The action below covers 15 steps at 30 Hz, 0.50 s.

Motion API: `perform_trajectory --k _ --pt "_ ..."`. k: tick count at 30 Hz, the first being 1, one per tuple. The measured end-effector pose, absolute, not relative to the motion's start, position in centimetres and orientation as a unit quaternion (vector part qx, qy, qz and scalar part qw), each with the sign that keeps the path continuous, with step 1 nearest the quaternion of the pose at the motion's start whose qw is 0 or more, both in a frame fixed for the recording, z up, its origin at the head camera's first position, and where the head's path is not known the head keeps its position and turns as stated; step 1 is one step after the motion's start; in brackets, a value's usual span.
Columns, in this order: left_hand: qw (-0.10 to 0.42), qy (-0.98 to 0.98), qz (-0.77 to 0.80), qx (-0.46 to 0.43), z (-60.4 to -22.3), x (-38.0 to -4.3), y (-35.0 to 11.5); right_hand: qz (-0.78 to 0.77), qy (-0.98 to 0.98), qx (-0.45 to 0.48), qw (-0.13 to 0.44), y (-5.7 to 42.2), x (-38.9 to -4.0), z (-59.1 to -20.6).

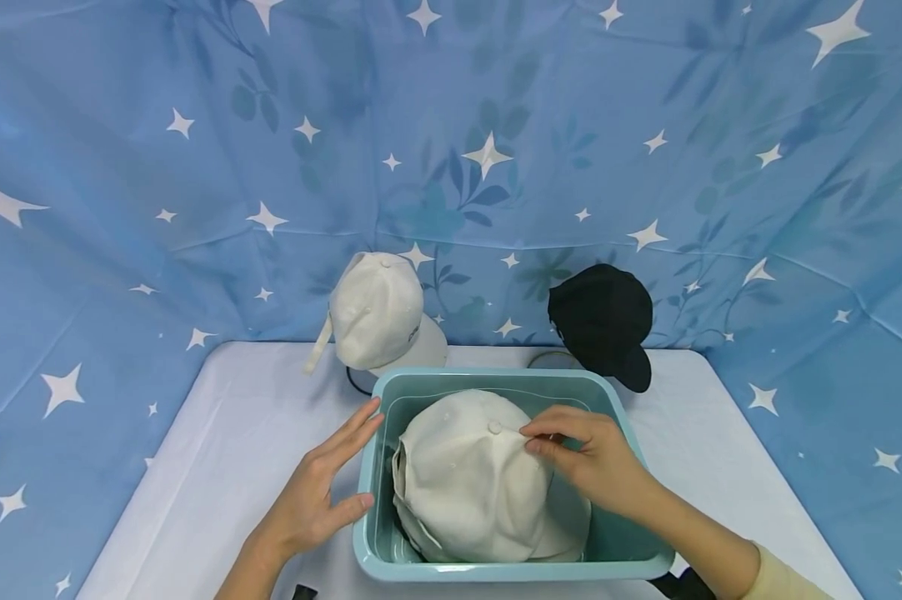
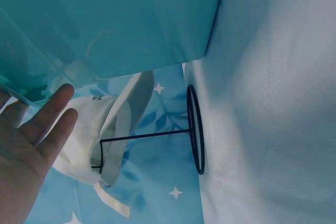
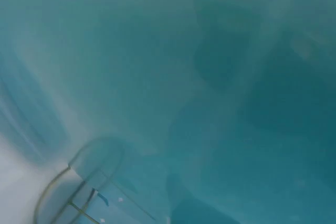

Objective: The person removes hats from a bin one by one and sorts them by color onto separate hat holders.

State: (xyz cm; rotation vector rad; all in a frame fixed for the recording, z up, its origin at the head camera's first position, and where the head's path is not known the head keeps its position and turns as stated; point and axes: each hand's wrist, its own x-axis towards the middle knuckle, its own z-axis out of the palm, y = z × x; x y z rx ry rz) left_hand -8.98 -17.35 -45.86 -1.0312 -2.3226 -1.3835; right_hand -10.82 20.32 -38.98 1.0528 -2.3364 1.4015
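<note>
A teal plastic basin (image 1: 511, 572) holds a white baseball cap (image 1: 469, 483), its crown up and its brim toward the lower right. Beside the crown's top button, my right hand (image 1: 597, 458) pinches the cap's fabric between thumb and fingertips. My left hand (image 1: 312, 492) has its fingers spread and nearly straight at the basin's left rim. In the left wrist view, the same hand (image 2: 31, 150) is next to the basin's outer wall (image 2: 131, 19). Only the blurred teal basin wall (image 3: 157, 77) fills most of the right wrist view, and the hand is out of sight there.
Behind the basin, another white cap (image 1: 379, 312) hangs on a black wire stand (image 2: 195, 129). A black cap (image 1: 604, 321) is at the back right, near a round wire base (image 1: 552, 360). A starred blue cloth (image 1: 488, 200) backs the white table (image 1: 256, 417).
</note>
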Motion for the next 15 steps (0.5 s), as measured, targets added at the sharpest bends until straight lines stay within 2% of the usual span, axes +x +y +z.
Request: perform_trajectory --k 15 --pt "0.129 -0.799 -0.468 -0.355 -45.9 -9.0 -17.4 0.411 -0.818 0.386 0.117 20.8 -11.1 -35.0"
